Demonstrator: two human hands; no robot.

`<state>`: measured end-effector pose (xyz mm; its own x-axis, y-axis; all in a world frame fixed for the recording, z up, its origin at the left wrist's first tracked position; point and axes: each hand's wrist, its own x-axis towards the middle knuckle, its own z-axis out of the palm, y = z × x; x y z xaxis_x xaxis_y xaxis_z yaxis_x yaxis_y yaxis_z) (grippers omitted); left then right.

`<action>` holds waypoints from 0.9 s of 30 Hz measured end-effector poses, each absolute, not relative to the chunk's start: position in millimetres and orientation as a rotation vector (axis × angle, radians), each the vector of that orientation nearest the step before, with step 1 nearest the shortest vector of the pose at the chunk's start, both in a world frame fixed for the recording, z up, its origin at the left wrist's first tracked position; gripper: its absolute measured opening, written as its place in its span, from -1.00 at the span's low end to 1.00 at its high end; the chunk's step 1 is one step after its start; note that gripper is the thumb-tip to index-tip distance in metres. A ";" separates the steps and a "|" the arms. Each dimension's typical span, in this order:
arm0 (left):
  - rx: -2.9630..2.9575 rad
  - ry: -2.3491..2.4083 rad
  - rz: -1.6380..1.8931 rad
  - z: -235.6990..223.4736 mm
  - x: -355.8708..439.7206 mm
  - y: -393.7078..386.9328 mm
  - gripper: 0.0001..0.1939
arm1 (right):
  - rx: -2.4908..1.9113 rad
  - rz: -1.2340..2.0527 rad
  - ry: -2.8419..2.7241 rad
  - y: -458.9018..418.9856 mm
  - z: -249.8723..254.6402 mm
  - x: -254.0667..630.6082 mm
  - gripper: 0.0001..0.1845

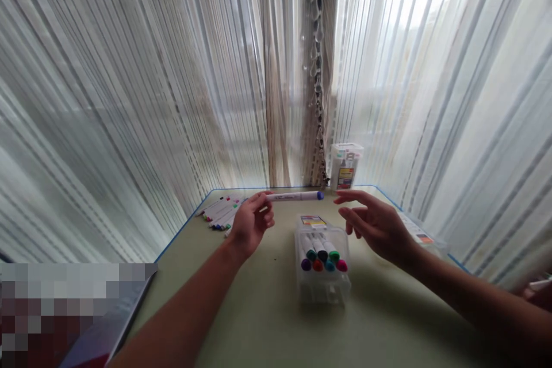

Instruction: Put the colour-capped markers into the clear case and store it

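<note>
My left hand (252, 221) pinches one end of a white marker (295, 196) with a blue cap, holding it level above the table. To its right, my right hand (375, 223) hovers with fingers spread and nothing in it, fingertips a short way from the marker's blue end. Below and between the hands lies a clear plastic marker case (322, 286) holding several markers with coloured caps. A row of loose markers (221, 212) lies on the table behind my left hand.
The pale green table (259, 322) has a blue edge and sits in a corner of sheer curtains. A second clear case (345, 167) stands upright at the back. A flat transparent lid (420, 234) lies at right. A tablet-like device (103, 328) sits at lower left.
</note>
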<state>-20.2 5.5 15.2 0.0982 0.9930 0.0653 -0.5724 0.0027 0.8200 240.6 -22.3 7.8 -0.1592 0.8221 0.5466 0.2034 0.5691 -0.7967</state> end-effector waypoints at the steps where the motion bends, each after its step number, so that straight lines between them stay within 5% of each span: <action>1: 0.805 0.651 1.372 15.8 -20.3 5.2 -0.86 | -0.861 0.695 -1.680 -22.0 7.9 240.4 -0.65; 18: 0.848 0.634 1.320 23.6 -9.9 -6.1 -0.82 | -0.709 0.642 -1.687 -34.2 15.2 241.5 -0.67; 23: 0.916 0.623 1.302 24.8 -2.8 -12.7 -0.79 | -0.691 0.397 -1.814 -47.7 20.1 241.2 -0.58; 27: 0.941 0.599 1.305 23.3 -2.4 -12.5 -0.79 | -0.788 0.158 -1.803 -51.1 21.4 238.7 -0.77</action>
